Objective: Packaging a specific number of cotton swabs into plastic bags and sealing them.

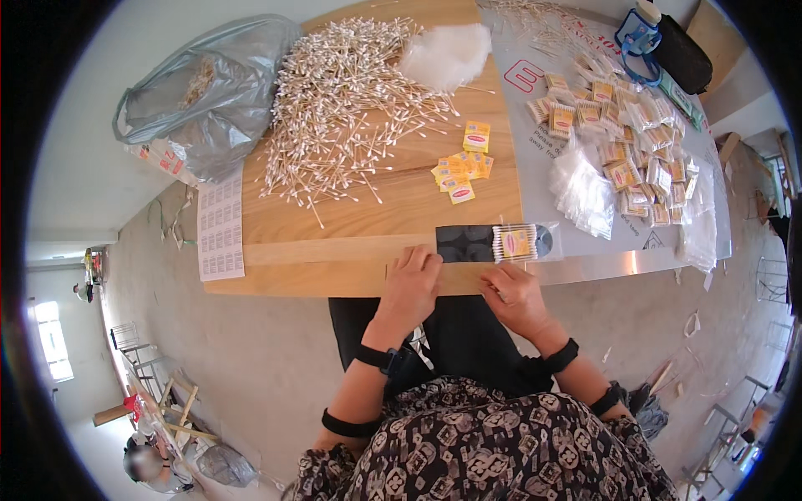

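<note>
Head view: left hand point(411, 277) and right hand point(513, 294) curl at the table edge point(292, 282) near cotton swabs point(504, 244), any hold unclear.

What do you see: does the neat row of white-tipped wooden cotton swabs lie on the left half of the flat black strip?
No, the row of swabs lies on the right half of the black strip.
</note>
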`<state>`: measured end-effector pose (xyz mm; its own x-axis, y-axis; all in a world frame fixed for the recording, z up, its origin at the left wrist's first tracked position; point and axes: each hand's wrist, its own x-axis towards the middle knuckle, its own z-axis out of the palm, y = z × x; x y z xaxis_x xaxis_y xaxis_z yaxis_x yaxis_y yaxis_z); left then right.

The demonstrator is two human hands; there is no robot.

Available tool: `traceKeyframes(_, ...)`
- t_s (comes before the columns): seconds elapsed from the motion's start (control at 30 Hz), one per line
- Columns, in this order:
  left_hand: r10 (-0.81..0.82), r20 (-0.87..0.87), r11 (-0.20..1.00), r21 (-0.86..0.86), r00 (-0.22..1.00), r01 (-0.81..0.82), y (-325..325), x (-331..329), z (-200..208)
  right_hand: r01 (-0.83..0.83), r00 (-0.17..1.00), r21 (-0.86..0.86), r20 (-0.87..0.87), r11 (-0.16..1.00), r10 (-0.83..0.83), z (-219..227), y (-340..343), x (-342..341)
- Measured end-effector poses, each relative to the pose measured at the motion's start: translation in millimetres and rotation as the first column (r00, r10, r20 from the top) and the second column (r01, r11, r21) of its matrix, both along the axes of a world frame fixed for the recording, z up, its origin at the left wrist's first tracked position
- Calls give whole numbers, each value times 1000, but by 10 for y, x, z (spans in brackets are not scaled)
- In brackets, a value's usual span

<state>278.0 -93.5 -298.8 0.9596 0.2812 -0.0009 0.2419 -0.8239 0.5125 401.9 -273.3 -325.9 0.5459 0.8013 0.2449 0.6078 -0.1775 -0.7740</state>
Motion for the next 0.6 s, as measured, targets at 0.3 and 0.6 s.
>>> traceKeyframes(0.3,82,79,994,59,993,-87,-237,74,-131,308,927,10,223,951,-303,-26,-539,767)
traceKeyframes(0.6,83,-35,950,303,996,-69,-629,106,-270,225,904,-58,385,973,-187,-59,-487,293)
